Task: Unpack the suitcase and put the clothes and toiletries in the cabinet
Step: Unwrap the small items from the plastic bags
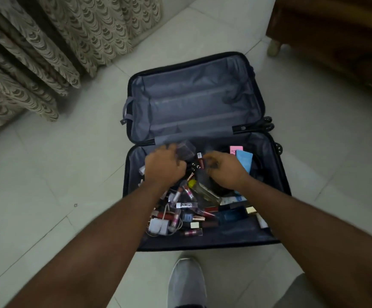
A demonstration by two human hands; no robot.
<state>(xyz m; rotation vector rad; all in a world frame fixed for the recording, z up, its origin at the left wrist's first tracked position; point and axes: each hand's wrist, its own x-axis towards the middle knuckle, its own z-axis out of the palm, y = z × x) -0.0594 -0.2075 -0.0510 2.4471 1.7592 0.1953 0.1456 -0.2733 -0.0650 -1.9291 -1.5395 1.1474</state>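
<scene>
A dark suitcase (258,103) lies open on the tiled floor, its grey-lined far half bare. The near half holds a heap of toiletries (187,210): lip glosses, small bottles, a white charger with cable, a dark blue perfume box (231,215). My left hand (164,166) grips a dark, see-through boxy bottle (186,150) at the far edge of the heap. My right hand (224,168) pinches a small red tube (200,161) over a dark pouch. A pink box (236,149) and a light blue packet (245,160) lie just right of that hand.
Patterned curtains (36,52) hang at the left. Dark wooden furniture (336,41) with a pale foot stands at the upper right. My grey shoe (186,283) is on the floor right before the suitcase. The suitcase wheels (269,124) stick out on its right side.
</scene>
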